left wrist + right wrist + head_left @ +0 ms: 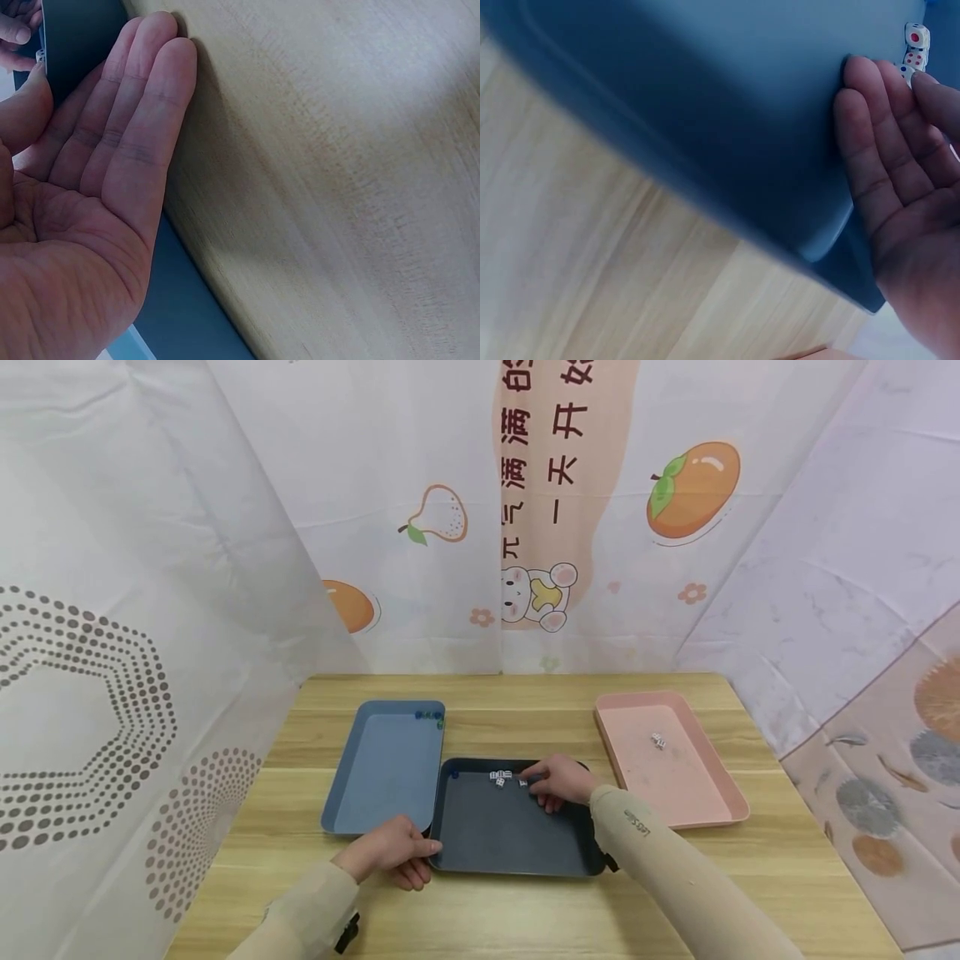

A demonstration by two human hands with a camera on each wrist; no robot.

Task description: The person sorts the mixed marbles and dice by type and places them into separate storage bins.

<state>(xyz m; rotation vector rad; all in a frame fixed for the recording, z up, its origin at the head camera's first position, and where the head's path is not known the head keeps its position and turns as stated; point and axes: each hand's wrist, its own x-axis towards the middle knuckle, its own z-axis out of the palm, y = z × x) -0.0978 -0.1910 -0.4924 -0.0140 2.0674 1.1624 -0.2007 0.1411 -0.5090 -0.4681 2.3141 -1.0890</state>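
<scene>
A dark tray (517,860) lies in the middle of the wooden table. Inside it, near the back rim, a small group of white dice (499,775) sits together. My right hand (562,781) reaches into this tray, thumb and fingertips around one white die (523,782) just right of the group. Red and blue dots show on the dice (915,36) in the right wrist view. At the dark tray's front left corner, my left hand (397,852) has its thumb at the rim. Its other fingers (142,112) are extended outside the tray, close over the table.
A blue tray (345,777) stands at the left, with several small dark blue and green pieces (430,716) in its back right corner. To the right, a pink tray (697,821) holds a few white dice (657,741). One small blue piece (453,774) lies in the dark tray's back left corner.
</scene>
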